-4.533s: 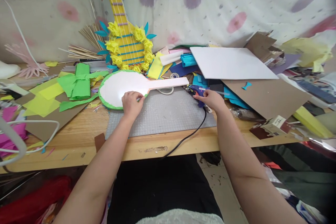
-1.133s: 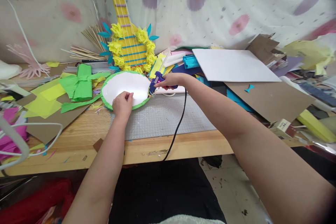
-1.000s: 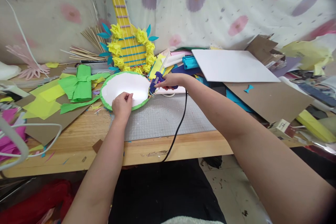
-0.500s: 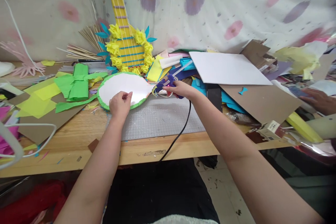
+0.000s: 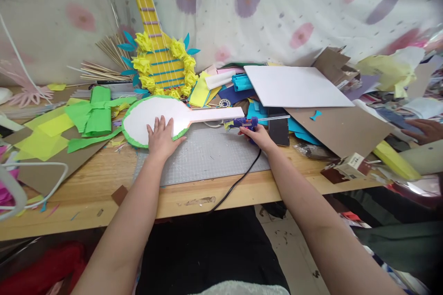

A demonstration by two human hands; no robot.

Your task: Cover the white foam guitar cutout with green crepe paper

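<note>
A white guitar-shaped cutout (image 5: pixel 147 117) lies on the bench, its round body edged with green crepe paper and its plain neck pointing right. My left hand (image 5: pixel 162 140) rests flat on the lower right of the body, fingers spread. In my right hand (image 5: pixel 256 136) is a purple glue gun (image 5: pixel 244 122), held just below the end of the neck. Its nozzle points left, and a clear glue stick sticks out of its back. The black cord runs down over the bench edge. Under the cutout lies a grey cutting mat (image 5: pixel 207 156).
Behind stands a yellow paper guitar (image 5: pixel 166 67) with yellow flowers. Green crepe paper (image 5: pixel 100 110) and yellow sheets lie left. A white board (image 5: pixel 297 85), brown cardboard (image 5: pixel 339 129) and a black phone-like slab (image 5: pixel 278 131) lie right. Another person's hand (image 5: pixel 425 130) is at far right.
My left hand has gone from curled fingers to lying flat on the cutout. My right hand has moved the glue gun right and slightly down, turning it and uncovering the white neck.
</note>
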